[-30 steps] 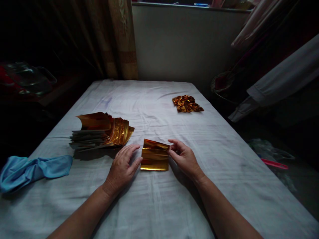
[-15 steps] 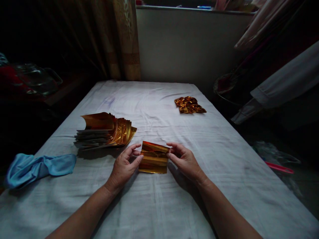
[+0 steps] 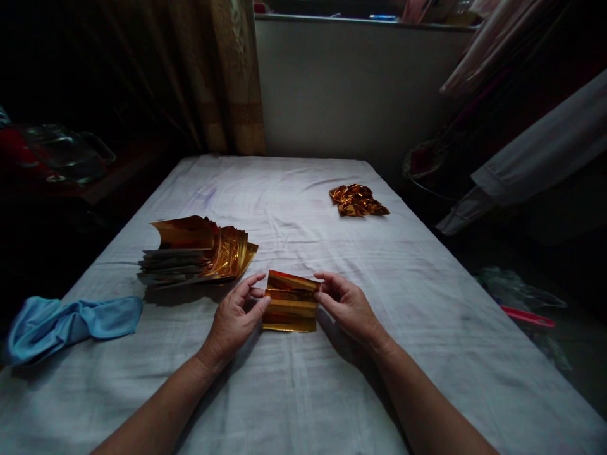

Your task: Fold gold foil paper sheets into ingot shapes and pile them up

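Note:
A creased gold foil sheet [image 3: 289,303] lies on the white-sheeted table [image 3: 303,379] in front of me. My left hand [image 3: 232,322] pinches its left edge between thumb and fingers. My right hand [image 3: 348,306] pinches the right edge the same way. The sheet's far part is lifted and folded toward me. To the left of my left hand a stack of flat gold sheets [image 3: 196,249] rests, fanned out. A small heap of folded gold pieces [image 3: 358,200] sits far right on the table.
A crumpled blue cloth [image 3: 71,319] lies at the table's left edge. Curtains [image 3: 232,76] and a pale wall [image 3: 351,88] stand behind. Hanging fabric [image 3: 531,151] and clutter fill the dark right side; a glass vessel [image 3: 66,155] sits in the dark left.
My left hand went from lying flat beside the sheet to pinching its left edge. Both hands have drawn the sheet's folds closer together.

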Available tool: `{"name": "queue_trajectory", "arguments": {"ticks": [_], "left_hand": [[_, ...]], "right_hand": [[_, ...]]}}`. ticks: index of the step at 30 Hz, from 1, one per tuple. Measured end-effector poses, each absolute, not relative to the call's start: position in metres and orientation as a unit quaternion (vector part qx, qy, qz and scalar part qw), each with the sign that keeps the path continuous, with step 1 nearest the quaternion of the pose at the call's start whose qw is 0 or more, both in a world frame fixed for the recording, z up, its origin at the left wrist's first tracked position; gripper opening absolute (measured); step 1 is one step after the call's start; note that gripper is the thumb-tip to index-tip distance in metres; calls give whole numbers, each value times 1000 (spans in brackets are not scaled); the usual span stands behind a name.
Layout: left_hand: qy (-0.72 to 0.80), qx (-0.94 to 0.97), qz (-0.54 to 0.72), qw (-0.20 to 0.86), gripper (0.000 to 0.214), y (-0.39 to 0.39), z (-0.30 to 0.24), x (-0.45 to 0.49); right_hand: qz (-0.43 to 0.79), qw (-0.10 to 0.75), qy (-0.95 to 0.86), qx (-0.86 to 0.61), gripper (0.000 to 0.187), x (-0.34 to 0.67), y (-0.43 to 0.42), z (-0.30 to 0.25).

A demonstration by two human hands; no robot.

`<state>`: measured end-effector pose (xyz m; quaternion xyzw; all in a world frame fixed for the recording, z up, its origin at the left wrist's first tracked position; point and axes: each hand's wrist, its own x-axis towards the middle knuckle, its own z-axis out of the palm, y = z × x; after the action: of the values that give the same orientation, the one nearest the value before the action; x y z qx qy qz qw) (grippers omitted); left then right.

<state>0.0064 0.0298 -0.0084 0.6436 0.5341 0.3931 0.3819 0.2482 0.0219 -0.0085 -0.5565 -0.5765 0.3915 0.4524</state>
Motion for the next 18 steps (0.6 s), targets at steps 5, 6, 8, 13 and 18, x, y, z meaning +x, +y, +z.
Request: {"name": "queue_trajectory", "arguments": {"ticks": [5, 6, 8, 13, 18], "left_hand": [[535, 655, 387, 368, 50, 28, -8, 7], [533, 658, 385, 366, 49, 28, -8, 7], [531, 665, 382, 359, 47, 29, -8, 7], [528, 692, 384, 306, 40, 29, -9, 5], [532, 694, 387, 293, 40, 28, -6, 6]], "right_hand": [[369, 439, -590, -568, 35, 246, 21, -8], [367, 439, -591, -568, 35, 246, 21, -8], [367, 439, -593, -567, 36, 245, 21, -7], [371, 437, -592, -566, 35, 245, 21, -8], [360, 425, -602, -572, 35, 246, 21, -7]]}}
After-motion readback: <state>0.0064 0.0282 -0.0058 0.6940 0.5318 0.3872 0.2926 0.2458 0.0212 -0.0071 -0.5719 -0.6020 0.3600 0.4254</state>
